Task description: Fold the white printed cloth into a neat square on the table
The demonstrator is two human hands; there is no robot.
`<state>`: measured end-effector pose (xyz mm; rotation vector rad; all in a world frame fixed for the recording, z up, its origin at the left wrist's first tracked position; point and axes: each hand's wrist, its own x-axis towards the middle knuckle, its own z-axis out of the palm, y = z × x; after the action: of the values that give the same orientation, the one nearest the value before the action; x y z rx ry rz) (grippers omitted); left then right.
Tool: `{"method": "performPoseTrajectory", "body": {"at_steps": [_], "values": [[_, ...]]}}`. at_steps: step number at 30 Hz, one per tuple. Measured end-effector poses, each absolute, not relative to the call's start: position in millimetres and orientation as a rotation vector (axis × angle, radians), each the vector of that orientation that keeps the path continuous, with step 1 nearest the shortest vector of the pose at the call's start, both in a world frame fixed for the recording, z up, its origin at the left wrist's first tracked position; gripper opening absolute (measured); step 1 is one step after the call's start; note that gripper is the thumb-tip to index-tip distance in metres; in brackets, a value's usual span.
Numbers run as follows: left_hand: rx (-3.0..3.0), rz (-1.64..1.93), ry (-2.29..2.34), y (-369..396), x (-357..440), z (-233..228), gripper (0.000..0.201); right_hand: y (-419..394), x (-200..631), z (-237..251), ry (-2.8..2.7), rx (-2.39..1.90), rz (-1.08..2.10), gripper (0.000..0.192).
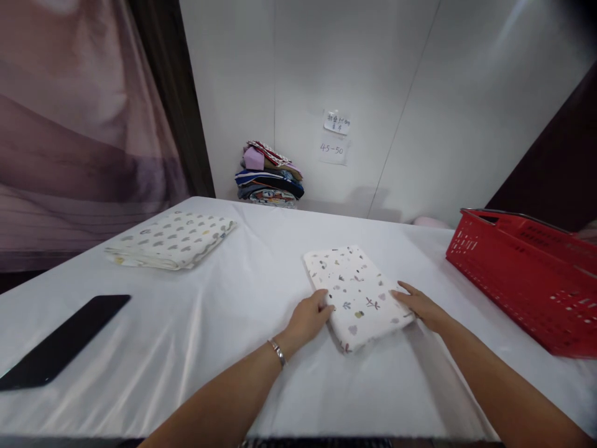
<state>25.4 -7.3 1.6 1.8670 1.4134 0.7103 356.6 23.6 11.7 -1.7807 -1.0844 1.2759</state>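
Observation:
A folded white cloth (354, 292) with small printed shapes lies on the white-covered table (261, 274), a little right of centre. My left hand (310, 317) grips its left edge, fingers curled onto the fabric. On the other side, my right hand (420, 305) rests flat against the cloth's right edge, fingers spread. A metal bracelet (278, 353) circles my left wrist.
A second folded patterned cloth (172, 239) lies at the far left. A black flat device (63, 341) sits near the left front edge. A red plastic basket (527, 274) stands at the right. A stack of folded fabrics (270, 174) leans on the back wall under paper notes (334, 137).

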Motion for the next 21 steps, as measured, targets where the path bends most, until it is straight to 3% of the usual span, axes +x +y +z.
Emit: {"method": "performPoseTrajectory", "body": {"at_steps": [9,16,21], "values": [[1.907,1.016,1.633,57.0,5.5,2.7,0.037,38.7,359.3,11.7,-1.142,-1.830,1.386,0.086],[1.818,0.826,1.753,116.7,13.2,6.4,0.052,38.6,355.1,16.2,-1.084,-1.768,1.442,0.088],[1.850,0.704,1.781,137.5,16.5,10.1,0.048,37.8,352.9,21.4,-1.094,-1.766,1.463,0.085]]}}
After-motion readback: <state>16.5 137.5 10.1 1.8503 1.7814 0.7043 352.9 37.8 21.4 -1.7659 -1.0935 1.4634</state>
